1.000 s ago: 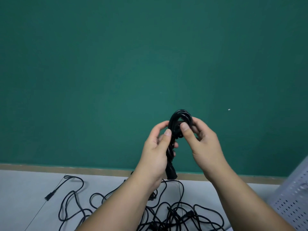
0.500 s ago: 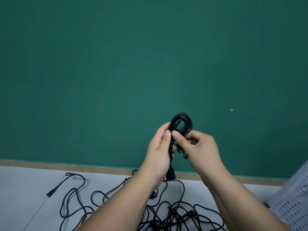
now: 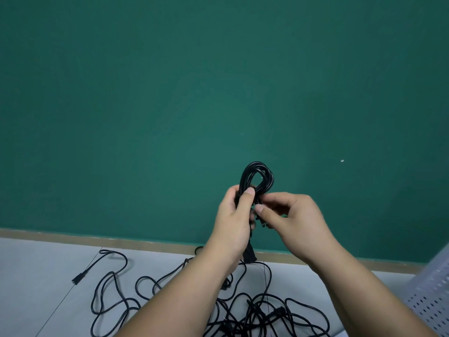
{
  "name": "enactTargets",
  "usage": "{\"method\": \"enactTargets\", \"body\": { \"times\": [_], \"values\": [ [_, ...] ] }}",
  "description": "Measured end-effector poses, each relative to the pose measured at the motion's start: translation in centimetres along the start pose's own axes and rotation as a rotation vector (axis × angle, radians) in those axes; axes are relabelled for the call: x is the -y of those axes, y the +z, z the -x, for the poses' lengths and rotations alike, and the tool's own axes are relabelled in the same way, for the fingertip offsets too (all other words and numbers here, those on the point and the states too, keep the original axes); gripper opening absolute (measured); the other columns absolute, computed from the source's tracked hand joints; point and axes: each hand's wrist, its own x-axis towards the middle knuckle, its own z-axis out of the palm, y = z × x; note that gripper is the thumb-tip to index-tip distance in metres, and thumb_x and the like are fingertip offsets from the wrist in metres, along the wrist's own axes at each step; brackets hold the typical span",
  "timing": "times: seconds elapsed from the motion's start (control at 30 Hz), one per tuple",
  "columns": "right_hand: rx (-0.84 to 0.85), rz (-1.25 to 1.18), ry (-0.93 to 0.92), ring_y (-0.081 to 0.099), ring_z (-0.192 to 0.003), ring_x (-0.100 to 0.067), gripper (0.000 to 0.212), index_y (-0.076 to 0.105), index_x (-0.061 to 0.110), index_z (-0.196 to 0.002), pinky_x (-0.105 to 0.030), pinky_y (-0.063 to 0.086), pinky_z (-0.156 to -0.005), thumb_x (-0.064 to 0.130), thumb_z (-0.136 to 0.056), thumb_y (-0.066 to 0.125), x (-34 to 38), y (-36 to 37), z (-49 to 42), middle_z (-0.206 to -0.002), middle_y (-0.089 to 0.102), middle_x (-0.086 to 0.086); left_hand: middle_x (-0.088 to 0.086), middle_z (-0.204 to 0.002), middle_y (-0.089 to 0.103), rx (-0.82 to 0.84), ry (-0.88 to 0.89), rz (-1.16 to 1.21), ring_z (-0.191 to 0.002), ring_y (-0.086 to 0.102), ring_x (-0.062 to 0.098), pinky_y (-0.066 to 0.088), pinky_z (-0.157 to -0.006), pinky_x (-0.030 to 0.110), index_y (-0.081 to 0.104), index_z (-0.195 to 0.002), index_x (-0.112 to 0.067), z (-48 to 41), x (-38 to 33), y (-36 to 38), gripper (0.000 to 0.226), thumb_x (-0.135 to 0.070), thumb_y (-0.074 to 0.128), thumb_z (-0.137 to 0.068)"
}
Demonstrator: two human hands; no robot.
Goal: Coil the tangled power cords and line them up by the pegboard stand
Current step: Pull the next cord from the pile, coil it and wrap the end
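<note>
I hold a coiled black power cord (image 3: 257,176) up in front of the green wall. My left hand (image 3: 234,218) grips the bundle around its middle, thumb pressed on the strands, and a connector (image 3: 249,256) hangs out below the palm. My right hand (image 3: 294,216) pinches the cord's plug end just right of the bundle, beside my left thumb. Below, a tangle of black power cords (image 3: 255,312) lies spread on the grey floor, with one loose end (image 3: 79,279) stretched out to the left.
The white pegboard stand (image 3: 430,295) shows at the lower right edge. A tan baseboard (image 3: 97,240) runs along the foot of the green wall (image 3: 170,93). Grey floor (image 3: 36,288) lies to the left of the tangle.
My right hand has slid down from the top of the coil's loop to its lower right side and now pinches the plug end. My left hand keeps its grip.
</note>
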Motion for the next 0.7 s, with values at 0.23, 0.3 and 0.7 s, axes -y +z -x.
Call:
{"method": "enactTargets", "body": {
  "times": [0.23,0.3,0.7],
  "values": [
    [-0.084,0.208,-0.144,0.068,-0.084,-0.006,0.018,0.082,0.030,-0.108,-0.032,0.055,-0.082,0.026,-0.090,0.081,0.1,1.6,0.4,-0.086,0.069,0.009,-0.014,-0.064,0.056,-0.169,0.093,-0.076,-0.064,0.048,0.015,0.040,-0.065,0.038,0.065,-0.088,-0.025,-0.7,0.3,-0.5,0.025,-0.049,0.059,-0.096],
    [-0.103,0.246,-0.168,0.066,-0.085,-0.004,0.024,0.082,0.027,-0.115,-0.025,0.052,-0.080,0.027,-0.092,0.080,0.1,1.9,0.5,-0.087,0.068,0.010,-0.014,-0.062,0.051,-0.203,0.073,-0.050,-0.062,0.045,0.015,0.039,-0.062,0.037,0.062,-0.084,-0.023,-0.7,0.1,-0.5,0.028,-0.044,0.060,-0.101],
    [0.016,0.468,-0.157,0.061,-0.096,-0.008,0.030,0.071,0.034,-0.131,-0.034,0.052,-0.090,0.041,-0.103,0.062,-0.4,1.1,0.6,-0.106,0.062,0.014,-0.003,-0.088,0.073,0.015,-0.002,-0.082,-0.080,0.065,0.011,0.054,-0.076,0.026,0.067,-0.108,-0.016,-0.3,-0.1,-1.1,0.028,-0.043,0.064,-0.103]
  ]
}}
